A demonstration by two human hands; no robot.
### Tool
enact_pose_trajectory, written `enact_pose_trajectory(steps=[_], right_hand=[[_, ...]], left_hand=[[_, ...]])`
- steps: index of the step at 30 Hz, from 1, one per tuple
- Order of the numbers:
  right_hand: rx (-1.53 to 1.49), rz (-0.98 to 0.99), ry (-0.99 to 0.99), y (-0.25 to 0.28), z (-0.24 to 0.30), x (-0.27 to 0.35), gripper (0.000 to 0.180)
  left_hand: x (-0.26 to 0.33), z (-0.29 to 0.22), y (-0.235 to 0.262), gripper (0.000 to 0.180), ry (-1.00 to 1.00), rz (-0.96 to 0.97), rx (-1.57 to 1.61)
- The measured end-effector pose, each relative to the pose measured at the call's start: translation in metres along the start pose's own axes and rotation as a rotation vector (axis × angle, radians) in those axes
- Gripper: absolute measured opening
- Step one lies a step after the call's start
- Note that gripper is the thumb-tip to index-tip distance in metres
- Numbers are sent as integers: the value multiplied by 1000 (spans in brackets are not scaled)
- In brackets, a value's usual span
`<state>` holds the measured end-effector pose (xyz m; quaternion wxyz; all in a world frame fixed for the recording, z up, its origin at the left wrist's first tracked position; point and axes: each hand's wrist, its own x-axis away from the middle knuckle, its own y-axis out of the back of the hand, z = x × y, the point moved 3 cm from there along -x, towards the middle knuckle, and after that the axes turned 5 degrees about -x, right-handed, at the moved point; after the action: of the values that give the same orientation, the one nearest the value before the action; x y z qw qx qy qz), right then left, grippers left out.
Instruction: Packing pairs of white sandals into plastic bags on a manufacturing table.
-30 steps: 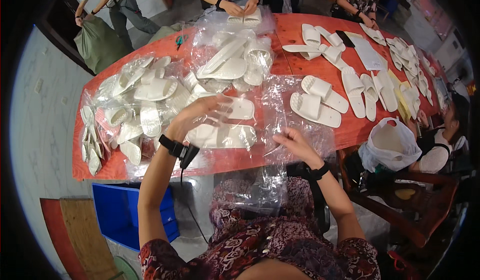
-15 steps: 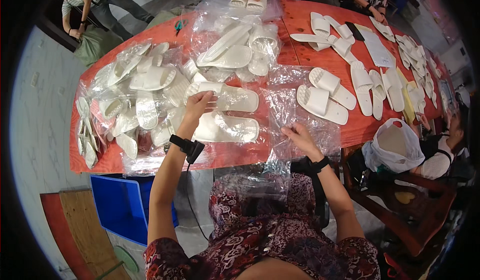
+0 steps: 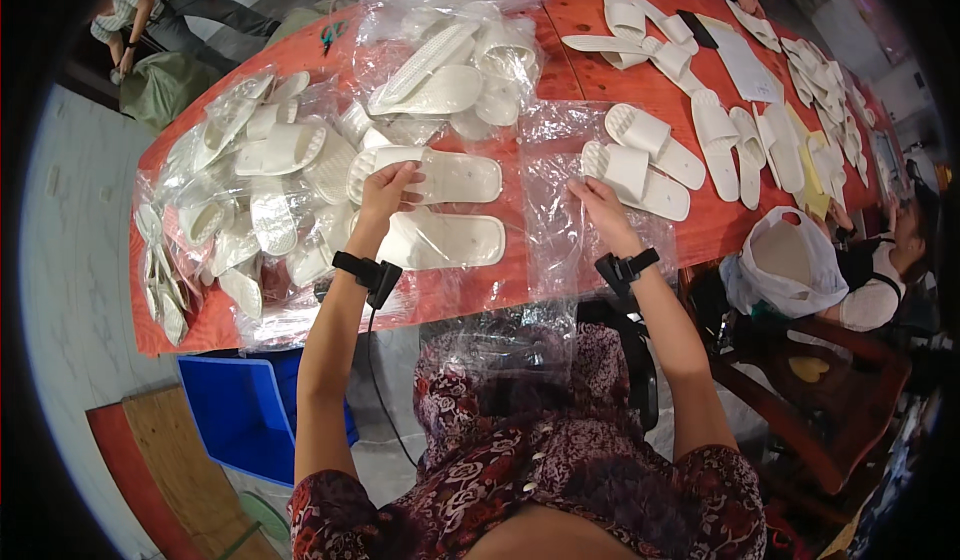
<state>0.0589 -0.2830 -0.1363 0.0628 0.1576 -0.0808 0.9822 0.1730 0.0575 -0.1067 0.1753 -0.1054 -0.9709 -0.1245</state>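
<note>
My left hand (image 3: 388, 197) rests over the strap end of a white slipper (image 3: 455, 175), its fingers apart. A second white slipper (image 3: 445, 240) lies just nearer to me, parallel to it; both appear to be in clear film. My right hand (image 3: 606, 216) is over a clear plastic bag (image 3: 552, 195), its fingers stretched forward, close to the toe end of a bare white slipper (image 3: 660, 198). Another bare slipper (image 3: 682, 167) lies against that one, slightly farther off. Whether my right fingertips touch the film or the slipper is hard to tell.
Bagged white slippers (image 3: 275, 150) heap at the left and others (image 3: 440, 85) behind. More bare slippers (image 3: 715, 135) spread right on the red table (image 3: 585, 70). A blue bin (image 3: 235, 410) stands below the left edge. Other people work around the table.
My right hand has moved away from me, from over the clear bag to beside the bare slippers. My left hand stays at the bagged pair. The whole view has shifted slightly.
</note>
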Motion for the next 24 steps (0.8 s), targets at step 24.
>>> enact_pose_trajectory(steps=[24], right_hand=[[648,-227,222,-37,-56,140,53]], left_hand=[[19,41,54,30,76,-264,157]])
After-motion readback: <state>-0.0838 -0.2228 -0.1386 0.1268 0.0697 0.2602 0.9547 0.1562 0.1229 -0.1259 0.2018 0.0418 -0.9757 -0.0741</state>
